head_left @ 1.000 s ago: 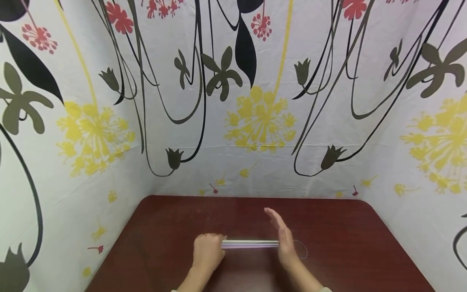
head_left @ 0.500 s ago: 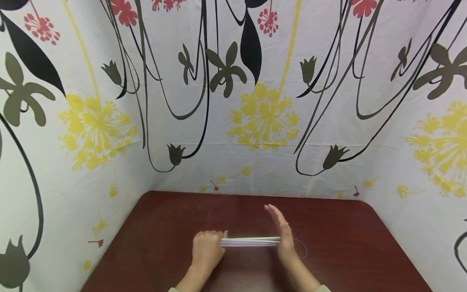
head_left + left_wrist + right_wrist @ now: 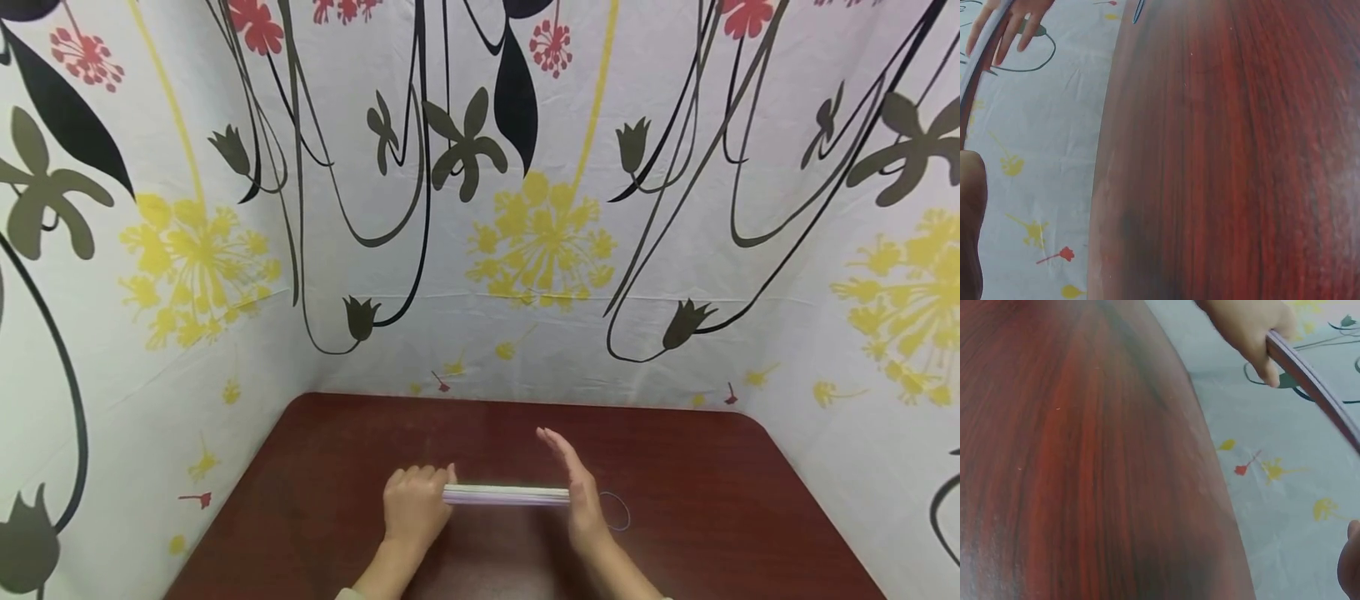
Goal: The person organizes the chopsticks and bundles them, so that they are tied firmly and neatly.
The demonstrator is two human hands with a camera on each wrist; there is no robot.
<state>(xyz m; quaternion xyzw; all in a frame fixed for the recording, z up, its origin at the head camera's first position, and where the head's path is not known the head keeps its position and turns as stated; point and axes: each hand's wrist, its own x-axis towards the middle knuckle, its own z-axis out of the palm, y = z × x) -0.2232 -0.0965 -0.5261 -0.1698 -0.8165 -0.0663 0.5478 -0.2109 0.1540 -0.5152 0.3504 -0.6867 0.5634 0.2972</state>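
Observation:
A thin layered bundle (image 3: pixel 506 495), white above and lilac below, is held level above the table between both hands. Seen nearly edge-on, it shows long parallel layers; its exact kind I cannot tell. My left hand (image 3: pixel 415 508) grips its left end with curled fingers, the thumb sticking up. At the other end, my right hand (image 3: pixel 585 504) stands upright with straight fingers, its palm against the bundle. In the right wrist view, the left hand (image 3: pixel 1247 328) pinches one end of the bundle (image 3: pixel 1316 381). Only a thumb (image 3: pixel 1350 562) of the right hand shows there.
Just right of the right hand, a thin pale loop (image 3: pixel 617 511) lies on the dark red-brown table (image 3: pixel 697 483). A white cloth (image 3: pixel 555 367) printed with flowers and stems hangs around the table's back and sides.
My left hand has shifted slightly left with the bundle. Its layers, a little spread half a second ago, now lie closer together. The right hand stays upright at its end.

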